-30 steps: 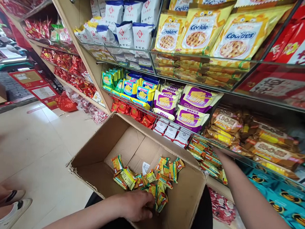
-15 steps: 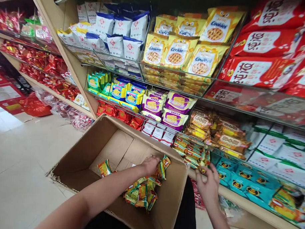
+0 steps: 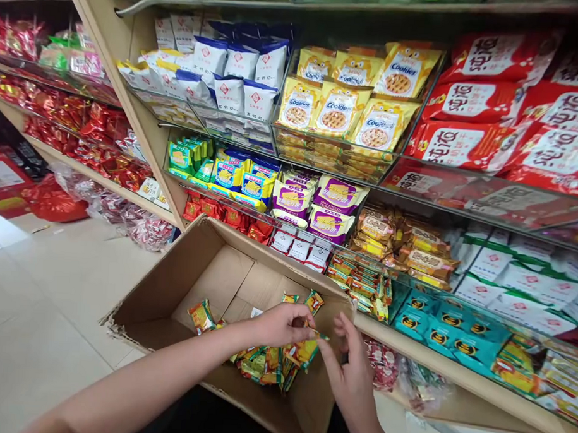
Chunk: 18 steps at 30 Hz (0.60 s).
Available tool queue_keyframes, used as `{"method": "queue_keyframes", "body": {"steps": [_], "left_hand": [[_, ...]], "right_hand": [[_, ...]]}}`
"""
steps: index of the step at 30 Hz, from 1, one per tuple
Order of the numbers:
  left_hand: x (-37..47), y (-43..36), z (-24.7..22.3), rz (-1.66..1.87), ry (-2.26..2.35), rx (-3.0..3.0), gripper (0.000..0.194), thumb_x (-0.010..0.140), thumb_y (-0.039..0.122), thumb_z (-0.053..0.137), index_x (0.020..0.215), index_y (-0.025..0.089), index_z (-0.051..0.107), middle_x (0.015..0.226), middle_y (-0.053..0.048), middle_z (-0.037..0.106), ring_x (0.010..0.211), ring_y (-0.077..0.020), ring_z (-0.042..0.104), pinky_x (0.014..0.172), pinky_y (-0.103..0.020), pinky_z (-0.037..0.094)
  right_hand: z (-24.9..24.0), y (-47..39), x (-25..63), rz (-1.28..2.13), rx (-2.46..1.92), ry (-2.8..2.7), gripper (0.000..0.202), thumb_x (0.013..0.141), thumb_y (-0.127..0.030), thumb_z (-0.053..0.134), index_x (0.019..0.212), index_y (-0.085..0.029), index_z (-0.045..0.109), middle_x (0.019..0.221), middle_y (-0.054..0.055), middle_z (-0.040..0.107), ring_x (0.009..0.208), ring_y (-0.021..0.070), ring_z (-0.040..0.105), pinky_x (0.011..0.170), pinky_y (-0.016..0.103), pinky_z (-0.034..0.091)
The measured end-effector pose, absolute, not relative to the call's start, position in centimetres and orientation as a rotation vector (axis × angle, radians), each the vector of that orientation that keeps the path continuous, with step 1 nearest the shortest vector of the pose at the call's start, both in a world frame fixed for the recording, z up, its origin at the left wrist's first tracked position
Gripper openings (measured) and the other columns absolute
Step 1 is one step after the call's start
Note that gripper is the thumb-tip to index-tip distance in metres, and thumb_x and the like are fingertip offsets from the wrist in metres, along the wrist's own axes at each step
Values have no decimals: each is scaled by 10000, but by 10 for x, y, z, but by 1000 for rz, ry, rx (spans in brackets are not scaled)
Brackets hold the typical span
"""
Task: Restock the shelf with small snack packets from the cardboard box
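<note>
An open cardboard box (image 3: 178,266) stands in front of me. Several small orange-and-green snack packets (image 3: 201,316) lie in it, most of them heaped near its right end. Over that heap my left hand (image 3: 289,324) pinches one snack packet (image 3: 307,351) between thumb and fingertips. Facing it from the right is my right hand (image 3: 350,367), its thumb and fingers apart. The right thumb tip is close to the held packet; I cannot tell whether they touch.
Behind the box rise shelves with clear-fronted bins. A lower bin holds matching snack packets (image 3: 362,285), beside teal packets (image 3: 455,333). Higher up are yellow cookie bags (image 3: 340,108) and red bags (image 3: 467,140). A red plastic bag (image 3: 55,199) rests on the tiled floor (image 3: 44,296).
My right hand has moved left from the lower shelf bin to above the box. My left hand has risen from inside the box with a packet. The view has shifted slightly.
</note>
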<state>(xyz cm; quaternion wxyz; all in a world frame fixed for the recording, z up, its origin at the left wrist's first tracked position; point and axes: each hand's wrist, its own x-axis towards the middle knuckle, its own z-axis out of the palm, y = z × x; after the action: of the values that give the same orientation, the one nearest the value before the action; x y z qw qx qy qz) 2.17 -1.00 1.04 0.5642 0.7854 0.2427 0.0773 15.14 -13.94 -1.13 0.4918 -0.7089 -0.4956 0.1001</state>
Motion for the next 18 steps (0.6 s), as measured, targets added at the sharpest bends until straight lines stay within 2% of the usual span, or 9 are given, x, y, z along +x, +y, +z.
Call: {"method": "queue_keyframes", "body": {"steps": [4,7,9,12,15,18], "left_hand": [[20,-42,27,498,587,1419,457,706,492,614,1005,183,458,642,70,411,557,-69,385,497,-184,320],[14,-59,28,587,705,1013,601,607,511,701,1047,217,418,802,27,494,636,-83,485,519,-188,378],[8,-64,26,545,795,922,559,567,507,729,945,202,452,808,28,501,608,-74,487,499,-188,387],[1,-65,24,531,834,1000,497,519,492,758,769,160,484,699,51,499,540,-50,433,491,-184,369],[-1,-63,25,561,768,1049,493,481,426,799,781,147,524,663,56,533,569,-56,454,558,-191,374],[3,-64,24,662,781,938,470,510,423,790,775,161,503,647,61,544,573,-66,470,572,-196,374]], "right_hand": [[-4,-129,148,581,-1685,-1078,340,784,-472,518,885,-170,636,882,77,651,813,204,594,715,297,467],[-3,-129,144,613,-1658,-835,353,773,-484,528,852,-154,625,825,60,643,737,184,574,653,268,453],[-5,-129,140,660,-1602,-770,351,778,-482,523,843,-149,610,789,49,628,674,160,548,605,249,438],[-7,-128,138,769,-1565,-884,337,767,-478,543,840,-153,597,771,37,610,680,154,532,616,238,428],[-5,-127,139,807,-1601,-933,357,773,-509,523,777,-158,588,725,26,597,657,150,525,618,236,426],[-6,-125,138,771,-1622,-800,414,785,-549,478,730,-152,579,680,27,586,602,146,519,559,233,418]]}}
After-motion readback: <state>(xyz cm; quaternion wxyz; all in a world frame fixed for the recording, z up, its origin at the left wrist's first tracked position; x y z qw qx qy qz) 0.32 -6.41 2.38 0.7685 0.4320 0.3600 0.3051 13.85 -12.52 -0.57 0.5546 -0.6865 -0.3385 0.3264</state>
